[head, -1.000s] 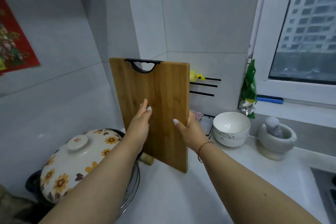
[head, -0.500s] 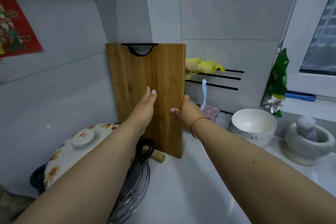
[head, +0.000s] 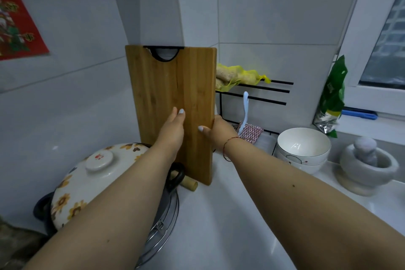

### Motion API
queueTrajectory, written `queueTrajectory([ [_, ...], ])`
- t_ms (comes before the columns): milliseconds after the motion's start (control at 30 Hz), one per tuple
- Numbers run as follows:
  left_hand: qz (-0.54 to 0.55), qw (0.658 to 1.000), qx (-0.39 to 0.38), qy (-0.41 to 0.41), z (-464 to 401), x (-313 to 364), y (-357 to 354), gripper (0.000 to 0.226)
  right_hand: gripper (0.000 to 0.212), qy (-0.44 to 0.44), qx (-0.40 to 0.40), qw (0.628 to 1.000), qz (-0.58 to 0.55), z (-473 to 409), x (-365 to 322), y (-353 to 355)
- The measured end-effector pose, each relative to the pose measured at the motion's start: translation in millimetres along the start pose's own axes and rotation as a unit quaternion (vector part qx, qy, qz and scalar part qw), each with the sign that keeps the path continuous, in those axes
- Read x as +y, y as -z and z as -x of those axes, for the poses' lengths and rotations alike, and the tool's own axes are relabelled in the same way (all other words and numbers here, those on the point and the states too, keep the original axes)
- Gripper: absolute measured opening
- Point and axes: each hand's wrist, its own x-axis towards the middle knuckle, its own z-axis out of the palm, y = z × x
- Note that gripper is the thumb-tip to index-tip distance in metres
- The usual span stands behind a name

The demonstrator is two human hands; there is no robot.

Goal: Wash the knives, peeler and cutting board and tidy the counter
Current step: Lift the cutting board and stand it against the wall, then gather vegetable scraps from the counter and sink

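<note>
While I am watching through the head camera, the board (head: pixel 173 103) is standing upright in the wall corner, its lower edge on the counter (head: pixel 219 226). My left hand (head: pixel 173 129) is lying flat on the board's face, fingers straight. My right hand (head: pixel 215 130) is gripping the board's right edge, thumb on the front. Left of the board, a flowered pot lid (head: pixel 87 180) is sitting; right of it, a rack (head: pixel 263 90) is carrying ginger (head: pixel 228 76), with bowls (head: pixel 303 149) and a mortar (head: pixel 368 171) beyond.
</note>
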Motion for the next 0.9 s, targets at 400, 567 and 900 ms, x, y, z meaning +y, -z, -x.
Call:
queueTrajectory([
  [400, 0.052, 0.998, -0.02, 0.014, 87, 9, -59, 0.023, 0.032, 0.01, 0.035, 0.996, -0.081, 77, 41, 41],
  [567, 0.089, 0.993, -0.041, 0.067, 132, 6, -80, 0.036, 0.031, -0.02, 0.034, 0.988, -0.151, 129, 62, 64],
  [900, 0.093, 0.987, -0.078, 0.101, 216, -5, -111, 0.032, 0.021, -0.058, 0.028, 0.98, -0.188, 221, 91, 99],
])
